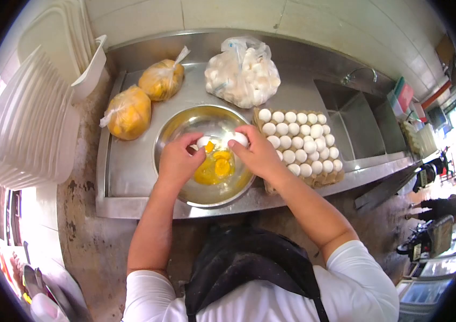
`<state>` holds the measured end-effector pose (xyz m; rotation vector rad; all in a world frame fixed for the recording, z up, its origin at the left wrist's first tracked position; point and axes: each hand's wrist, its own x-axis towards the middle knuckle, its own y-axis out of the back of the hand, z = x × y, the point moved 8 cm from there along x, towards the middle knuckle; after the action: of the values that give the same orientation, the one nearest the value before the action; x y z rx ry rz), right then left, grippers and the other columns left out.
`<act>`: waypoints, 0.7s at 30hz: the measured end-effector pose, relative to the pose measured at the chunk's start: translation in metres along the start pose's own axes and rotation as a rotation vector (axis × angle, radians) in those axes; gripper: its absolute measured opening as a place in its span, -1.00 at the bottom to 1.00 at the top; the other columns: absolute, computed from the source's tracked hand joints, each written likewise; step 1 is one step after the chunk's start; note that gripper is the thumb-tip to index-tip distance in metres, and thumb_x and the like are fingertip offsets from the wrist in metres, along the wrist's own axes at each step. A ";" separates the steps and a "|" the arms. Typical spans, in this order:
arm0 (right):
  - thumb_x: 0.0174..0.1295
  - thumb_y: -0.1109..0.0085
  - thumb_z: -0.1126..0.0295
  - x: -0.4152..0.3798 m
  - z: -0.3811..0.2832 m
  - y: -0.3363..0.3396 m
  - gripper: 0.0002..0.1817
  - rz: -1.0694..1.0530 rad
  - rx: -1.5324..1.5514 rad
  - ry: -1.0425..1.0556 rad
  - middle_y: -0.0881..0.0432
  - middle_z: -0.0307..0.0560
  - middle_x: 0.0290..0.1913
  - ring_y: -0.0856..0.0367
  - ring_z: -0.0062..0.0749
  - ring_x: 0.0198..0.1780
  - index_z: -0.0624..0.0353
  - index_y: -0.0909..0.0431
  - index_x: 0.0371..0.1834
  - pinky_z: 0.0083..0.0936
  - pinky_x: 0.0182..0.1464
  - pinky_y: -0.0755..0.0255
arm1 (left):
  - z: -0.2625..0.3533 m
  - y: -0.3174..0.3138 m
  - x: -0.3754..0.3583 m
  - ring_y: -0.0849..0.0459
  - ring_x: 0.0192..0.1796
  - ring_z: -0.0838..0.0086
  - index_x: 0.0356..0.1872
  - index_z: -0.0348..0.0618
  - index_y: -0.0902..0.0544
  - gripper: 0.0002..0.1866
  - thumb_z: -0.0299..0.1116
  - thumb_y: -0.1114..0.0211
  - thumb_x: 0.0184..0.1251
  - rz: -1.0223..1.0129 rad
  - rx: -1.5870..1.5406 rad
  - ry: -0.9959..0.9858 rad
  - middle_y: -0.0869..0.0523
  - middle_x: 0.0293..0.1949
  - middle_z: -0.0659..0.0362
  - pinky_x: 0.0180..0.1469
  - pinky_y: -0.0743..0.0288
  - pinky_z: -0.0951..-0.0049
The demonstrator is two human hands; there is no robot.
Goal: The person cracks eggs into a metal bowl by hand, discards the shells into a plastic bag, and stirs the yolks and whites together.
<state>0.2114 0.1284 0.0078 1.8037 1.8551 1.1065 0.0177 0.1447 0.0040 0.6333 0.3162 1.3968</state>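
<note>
Over a wide metal bowl (238, 190), my two hands hold the parts of a broken egg apart. My left hand (182, 158) grips one piece of white eggshell (203, 142), with yellow yolk at its edge. Between the fingers of my right hand (257, 153) is the other, larger piece of white eggshell (237, 140). Several yolks (221, 166) and clear egg white lie in the bottom of the bowl. Just right of the bowl, a cardboard tray (335, 177) carries rows of white eggs (296, 143).
Behind the bowl sits a clear bag of eggshells (243, 75). Two tied bags of yellow-orange food (128, 112) lie at the left. Stacked white plastic trays (29, 123) stand beyond the counter's left end. A metal sink (359, 123) with a tap (359, 75) is on the right.
</note>
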 end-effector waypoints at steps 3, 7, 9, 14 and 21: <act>0.38 -0.03 -0.01 -0.006 0.028 -0.012 -0.51 -0.114 0.513 -0.374 -0.67 -0.14 -0.15 -0.63 -0.46 -0.30 0.17 -0.45 0.11 -0.48 -0.26 -0.47 | -0.004 -0.003 -0.005 -0.73 -0.26 0.49 0.04 -0.16 -0.67 -0.57 -0.34 -0.44 0.08 0.088 -0.245 -0.008 -0.78 -0.16 0.08 -0.19 -0.59 0.45; 0.34 -0.10 0.01 -0.032 0.018 -0.046 -0.61 -0.477 1.365 -0.744 -0.66 -0.26 -0.23 -0.56 -0.56 -0.36 0.00 -0.51 0.07 -0.64 -0.35 -0.34 | 0.023 -0.038 -0.018 -0.68 -0.15 0.48 0.12 -0.21 -0.59 -0.48 -0.41 -0.48 0.07 0.032 -0.428 -0.042 -0.73 -0.12 0.14 -0.08 -0.56 0.47; 0.35 -0.09 0.01 -0.035 0.026 -0.053 -0.64 -0.538 1.390 -0.758 -0.67 -0.27 -0.22 -0.56 -0.58 -0.35 -0.02 -0.53 0.03 -0.63 -0.33 -0.36 | 0.053 -0.038 -0.023 -0.66 -0.04 0.34 0.15 -0.20 -0.56 -0.41 -0.36 -0.51 0.02 0.131 -0.014 -0.294 -0.69 -0.11 0.11 -0.02 -0.53 0.40; 0.38 -0.06 0.06 0.015 0.062 -0.015 -0.69 -0.357 1.395 -0.694 -0.69 -0.22 -0.22 -0.54 -0.59 -0.42 0.01 -0.54 -0.03 -0.63 -0.39 -0.41 | 0.044 -0.034 -0.028 -0.61 0.06 0.29 0.19 -0.17 -0.54 -0.34 -0.31 -0.54 -0.03 0.132 -0.111 -0.111 -0.61 0.04 0.07 0.00 -0.52 0.36; 0.38 -0.04 -0.03 0.178 0.112 0.057 -0.49 0.236 1.139 -0.479 -0.66 -0.07 -0.10 -0.64 -0.46 -0.31 0.21 -0.46 0.11 -0.54 -0.33 -0.50 | 0.013 -0.040 -0.062 -0.63 -0.02 0.48 0.29 -0.17 -0.47 -0.27 -0.34 -0.53 0.03 0.069 -0.269 0.164 -0.69 -0.01 0.13 0.00 -0.49 0.44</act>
<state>0.3037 0.3246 0.0261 2.5457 2.1074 -0.5261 0.0470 0.0799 -0.0189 0.3110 0.2320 1.5298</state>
